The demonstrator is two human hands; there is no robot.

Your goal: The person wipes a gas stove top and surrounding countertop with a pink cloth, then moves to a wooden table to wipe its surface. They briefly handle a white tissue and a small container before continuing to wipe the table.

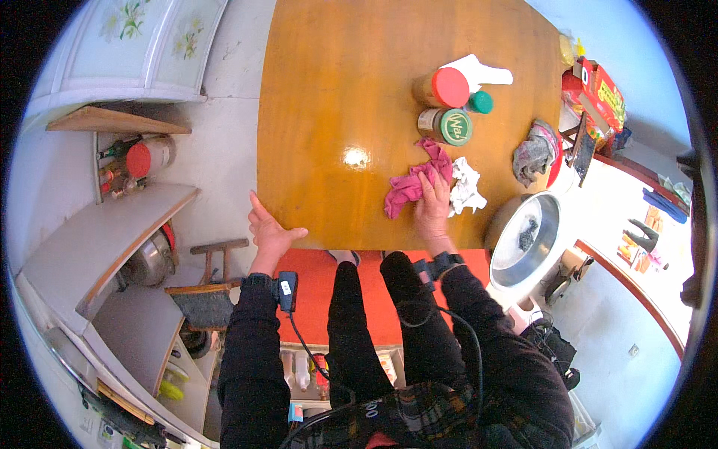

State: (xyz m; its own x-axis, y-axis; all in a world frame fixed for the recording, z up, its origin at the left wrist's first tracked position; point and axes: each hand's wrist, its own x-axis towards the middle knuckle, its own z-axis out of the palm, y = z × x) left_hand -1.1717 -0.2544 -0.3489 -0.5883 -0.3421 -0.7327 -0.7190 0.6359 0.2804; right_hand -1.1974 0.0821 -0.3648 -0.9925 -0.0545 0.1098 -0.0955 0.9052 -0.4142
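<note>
Before me is a brown wooden table (331, 101) with a glossy top. My left hand (270, 229) rests at its near left corner, fingers spread, holding nothing. My right hand (433, 209) grips a bunched pink cloth (405, 191) against the tabletop near the front edge. Touching or nearly touching that hand's right side is a crumpled white cloth or tissue (465, 188). Just beyond the cloth stands a glass jar with a green lid (455, 127) that bears writing. Behind it are a red-lidded jar (450, 88), a small green-capped container (481, 102) and a white sheet or bag (482, 72).
A grey cloth (534, 152) lies at the table's right edge. Below it, a metal basin (524, 241) holds a dark scrubber. Left of the table are a small wooden chair (207, 294) and a shelf unit (112, 241). A red mat (303, 303) covers the floor underfoot.
</note>
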